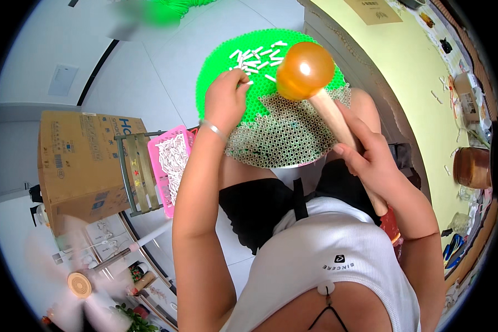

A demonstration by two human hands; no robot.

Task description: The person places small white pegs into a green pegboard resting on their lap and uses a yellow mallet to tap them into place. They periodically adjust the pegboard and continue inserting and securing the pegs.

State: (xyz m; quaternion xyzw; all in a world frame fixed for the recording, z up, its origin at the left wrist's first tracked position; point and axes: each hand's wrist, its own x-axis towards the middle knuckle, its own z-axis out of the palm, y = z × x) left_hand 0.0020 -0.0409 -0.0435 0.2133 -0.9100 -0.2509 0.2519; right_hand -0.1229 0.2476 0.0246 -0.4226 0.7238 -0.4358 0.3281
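A round green board [216,83] full of small holes rests across my lap. Its nearer part is packed with short pale tubes [293,138] standing on end, their round openings facing up. Loose white tubes [252,62] lie scattered over the far green part. My left hand [227,98] is at the board's left side, fingers pinched together with the end of one white tube showing at the tips. My right hand [373,160] is wrapped round the wooden handle of a mallet [305,71]. The mallet's amber, see-through head hangs over the board's far right and hides part of it.
Left of my forearm, a pink basket [170,166] full of white tubes stands on a folding chair [141,174]. A large cardboard box [86,166] is behind it, and a blurred fan [80,284] stands lower left. A yellow-topped table [426,110] runs along my right, holding a brown jar [471,167] and scissors [454,248].
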